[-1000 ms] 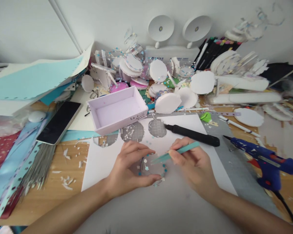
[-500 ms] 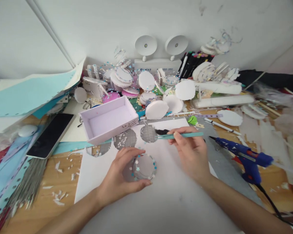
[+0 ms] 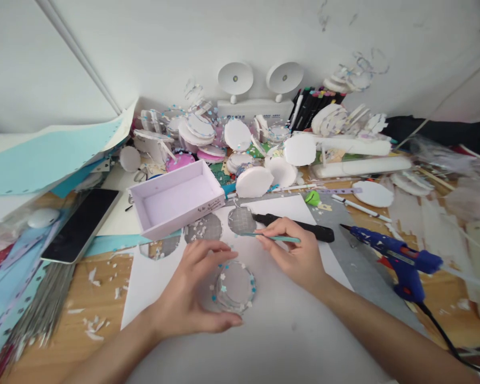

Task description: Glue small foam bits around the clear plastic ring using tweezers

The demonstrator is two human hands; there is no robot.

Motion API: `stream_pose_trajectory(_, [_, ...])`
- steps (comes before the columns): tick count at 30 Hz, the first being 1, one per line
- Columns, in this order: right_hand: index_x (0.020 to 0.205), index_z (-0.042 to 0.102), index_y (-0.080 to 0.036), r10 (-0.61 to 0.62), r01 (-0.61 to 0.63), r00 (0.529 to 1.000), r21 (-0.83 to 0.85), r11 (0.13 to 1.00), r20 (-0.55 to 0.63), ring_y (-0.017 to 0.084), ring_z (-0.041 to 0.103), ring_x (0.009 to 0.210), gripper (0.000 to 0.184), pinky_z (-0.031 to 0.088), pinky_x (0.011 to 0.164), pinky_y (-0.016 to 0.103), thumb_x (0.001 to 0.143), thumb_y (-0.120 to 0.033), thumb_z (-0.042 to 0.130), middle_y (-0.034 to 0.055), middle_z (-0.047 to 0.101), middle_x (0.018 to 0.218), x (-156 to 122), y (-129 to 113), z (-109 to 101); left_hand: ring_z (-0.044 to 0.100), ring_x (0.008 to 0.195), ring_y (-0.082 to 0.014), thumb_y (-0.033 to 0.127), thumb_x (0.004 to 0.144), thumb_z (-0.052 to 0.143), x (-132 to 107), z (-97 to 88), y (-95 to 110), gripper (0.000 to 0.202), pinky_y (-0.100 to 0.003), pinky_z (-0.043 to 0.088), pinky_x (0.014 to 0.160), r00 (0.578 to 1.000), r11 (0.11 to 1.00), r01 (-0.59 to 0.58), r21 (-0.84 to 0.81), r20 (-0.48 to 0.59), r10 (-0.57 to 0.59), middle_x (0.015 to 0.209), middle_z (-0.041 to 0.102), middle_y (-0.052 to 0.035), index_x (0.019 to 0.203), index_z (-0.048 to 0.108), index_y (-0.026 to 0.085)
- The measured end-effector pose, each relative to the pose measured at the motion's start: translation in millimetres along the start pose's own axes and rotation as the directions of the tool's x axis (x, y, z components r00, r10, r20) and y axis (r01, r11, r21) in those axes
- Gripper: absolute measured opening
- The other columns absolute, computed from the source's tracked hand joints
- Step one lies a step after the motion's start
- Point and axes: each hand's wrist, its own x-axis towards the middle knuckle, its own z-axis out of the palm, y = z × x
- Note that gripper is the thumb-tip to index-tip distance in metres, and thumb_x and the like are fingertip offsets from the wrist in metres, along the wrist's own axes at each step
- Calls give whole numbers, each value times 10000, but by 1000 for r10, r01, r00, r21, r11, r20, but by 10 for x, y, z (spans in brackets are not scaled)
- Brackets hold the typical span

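Observation:
My right hand (image 3: 294,253) pinches teal tweezers (image 3: 282,238), their tips pointing left over a round hole cut in the white sheet. Just behind that hand, a black pen-shaped tool (image 3: 320,232) lies on the sheet. A clear ring-shaped piece (image 3: 253,288) dotted with small blue and white shapes rests flat on the white sheet (image 3: 264,341). Around its left side my left hand (image 3: 188,296) curves, thumb and fingers spread apart and holding nothing. The fingertips are close to the ring's upper edge; whether they touch it I cannot tell.
A lilac box (image 3: 176,200) stands behind the left hand. Many white foam discs (image 3: 254,182) are piled along the back. On the right lies a blue glue gun (image 3: 400,253) with its cord. A phone (image 3: 82,224) is at the left, and scraps litter the wood.
The tweezers have swung to a flatter hold with their tips further left. The black tool is now seen lying behind the right hand. My left hand's thumb and fingers have spread wider.

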Motion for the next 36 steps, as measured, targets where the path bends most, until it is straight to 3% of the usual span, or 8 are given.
stream_pose_trajectory(5, [765,619,-219,-32,33,999,-35,999,31,205,694,803,61,564,739,352,794,-196,667,35,674,755,-20,14,2,495,1135,-297,528,917,414,-59,-40,-34,452,-434,394,964,985,960,91,-265,-116,-125,1194,554,-110,1224,575,237])
stream_pose_trajectory(11, [763,624,-219,-58,58,998,-29,998,6,205,700,808,85,554,752,357,788,-150,665,32,677,776,-20,-14,8,496,857,-241,351,937,391,-79,0,-120,297,-377,402,803,862,838,155,-523,-342,-373,868,563,-72,881,651,220])
stream_pose_trajectory(17, [759,618,-221,-67,68,997,-41,997,27,200,700,805,115,551,741,347,787,-116,654,26,674,766,-27,8,24,333,604,-166,306,909,398,-29,3,-88,319,-311,308,564,734,708,192,-680,-380,-564,610,334,1,608,418,203])
stream_pose_trajectory(22, [768,623,-214,-66,70,997,-62,996,50,188,696,822,121,546,750,324,790,-98,646,31,677,780,-49,39,38,168,497,-130,223,895,391,0,-19,-34,352,-297,188,473,684,555,166,-815,-311,-660,530,163,44,557,294,197])
stream_pose_trajectory(25, [760,623,-212,-60,63,997,-63,996,42,181,698,809,118,549,735,301,783,-101,655,28,681,775,-43,22,37,152,466,-119,204,886,363,-13,-17,-22,365,-292,184,443,660,570,184,-801,-330,-675,510,144,53,537,257,205])
stream_pose_trajectory(27, [747,617,-213,-45,47,999,-61,997,25,176,702,805,122,549,723,283,779,-105,665,20,678,767,-34,-6,29,193,454,-117,199,901,323,-31,-38,-26,365,-282,226,436,661,711,206,-673,-440,-608,510,170,52,546,242,214])
stream_pose_trajectory(31, [728,597,-221,-18,17,999,-18,1000,-28,177,710,832,147,547,728,266,770,-114,689,0,657,762,-2,-107,-3,435,580,-141,218,887,475,-32,-209,-91,209,-294,383,576,738,974,226,-17,-649,-183,626,469,6,679,480,194])
stream_pose_trajectory(36, [716,613,-225,-69,68,997,-37,997,-37,168,709,842,143,550,706,237,765,-123,701,-10,653,737,105,-337,-43,572,997,-296,154,828,592,1,-445,-281,212,-446,409,891,924,635,257,729,-377,59,1016,680,-110,1037,629,152])
